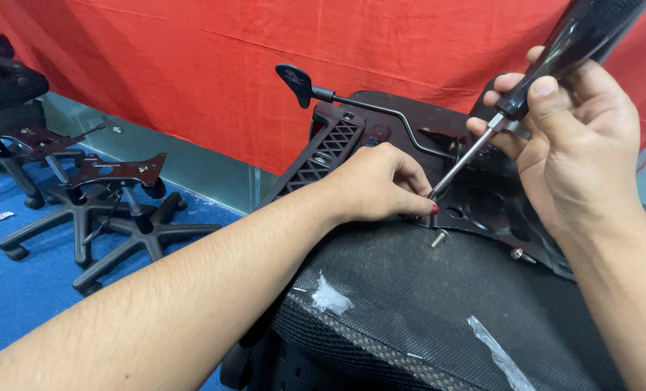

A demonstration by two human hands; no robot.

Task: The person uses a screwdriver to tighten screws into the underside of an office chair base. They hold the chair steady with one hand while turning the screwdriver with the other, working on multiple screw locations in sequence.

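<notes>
left forearm (156, 311) across seat underside (438, 304), loose bolts (439, 237), chair bases (113, 210) beyond

The scene is bright and evenly lit, with light that seems to come from above. Shadows are soft and short. A glossy highlight runs along the black screwdriver handle (580, 43). The picture is sharp in the middle; the near forearm (142, 311) looks stretched by wide-angle distortion.
</notes>
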